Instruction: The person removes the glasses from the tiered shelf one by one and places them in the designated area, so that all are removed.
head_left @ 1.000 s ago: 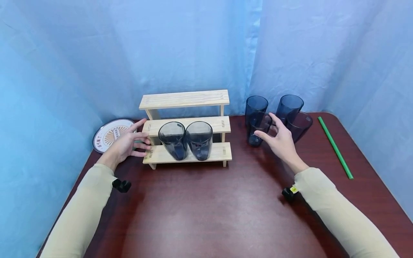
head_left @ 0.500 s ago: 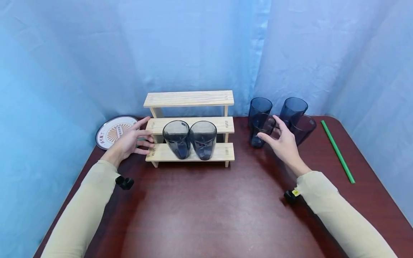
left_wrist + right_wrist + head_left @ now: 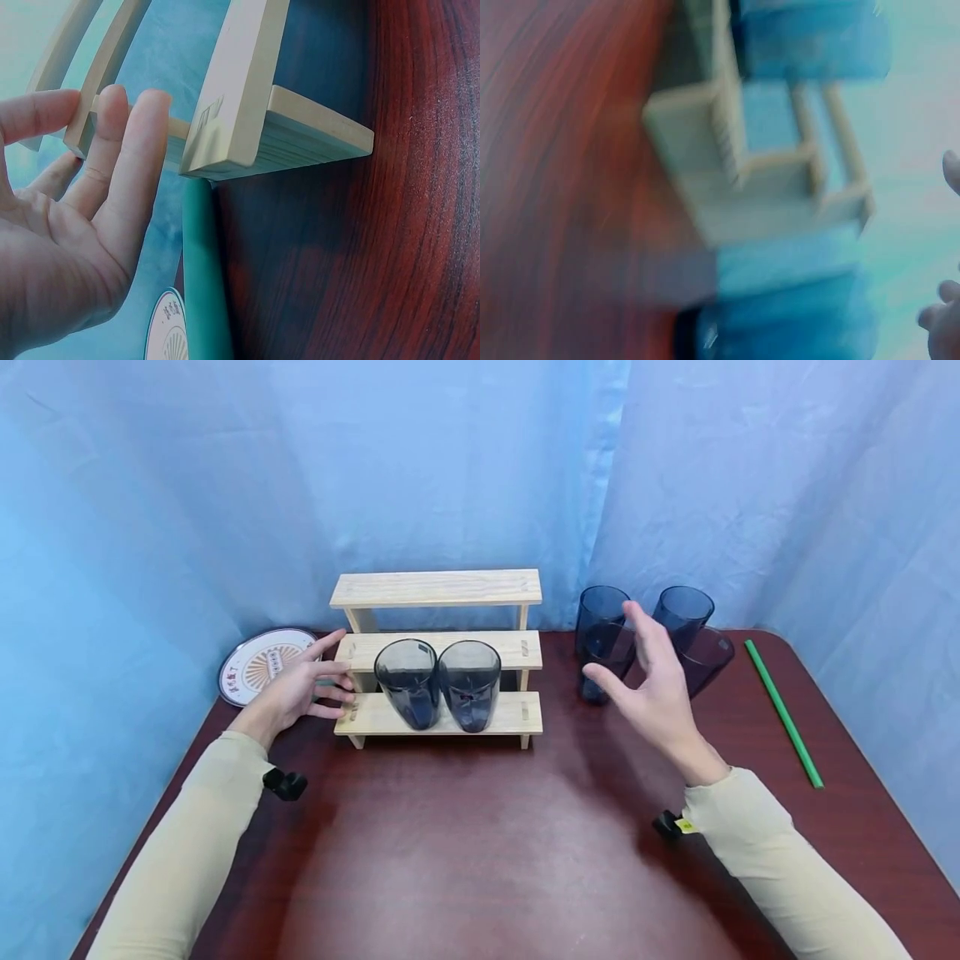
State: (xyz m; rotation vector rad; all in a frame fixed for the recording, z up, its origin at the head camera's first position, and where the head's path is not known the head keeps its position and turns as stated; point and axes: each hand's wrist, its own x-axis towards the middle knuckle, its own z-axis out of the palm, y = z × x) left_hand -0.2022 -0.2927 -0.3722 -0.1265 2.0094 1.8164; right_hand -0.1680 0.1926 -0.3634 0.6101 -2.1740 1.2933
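Note:
In the head view my left hand [image 3: 288,693] is at the left end of a three-tier wooden shelf [image 3: 435,588], its fingers extended; in the left wrist view the fingertips lie against or very near the tier ends. Two smoky glass tumblers, a left one [image 3: 408,689] and a right one [image 3: 471,689], stand side by side on the lowest tier. My right hand [image 3: 660,693], thumb and fingers spread, is just in front of a dark tumbler [image 3: 597,685] on the table and holds nothing. The right wrist view is blurred; a few fingertips [image 3: 949,304] show at its edge.
Behind the right hand are more tumblers: back left [image 3: 596,602], back right [image 3: 684,602] and a purplish one [image 3: 705,656]. A green stick [image 3: 783,714] lies at the right. A round plate [image 3: 258,664] leans at the left; a green rod [image 3: 202,277] lies by the shelf. Blue curtains [image 3: 450,468] surround the table.
My right hand has loosened from the front tumbler; its thumb and fingers have spread wider and drawn slightly off. The tumbler stays in place. The left hand keeps its position at the shelf.

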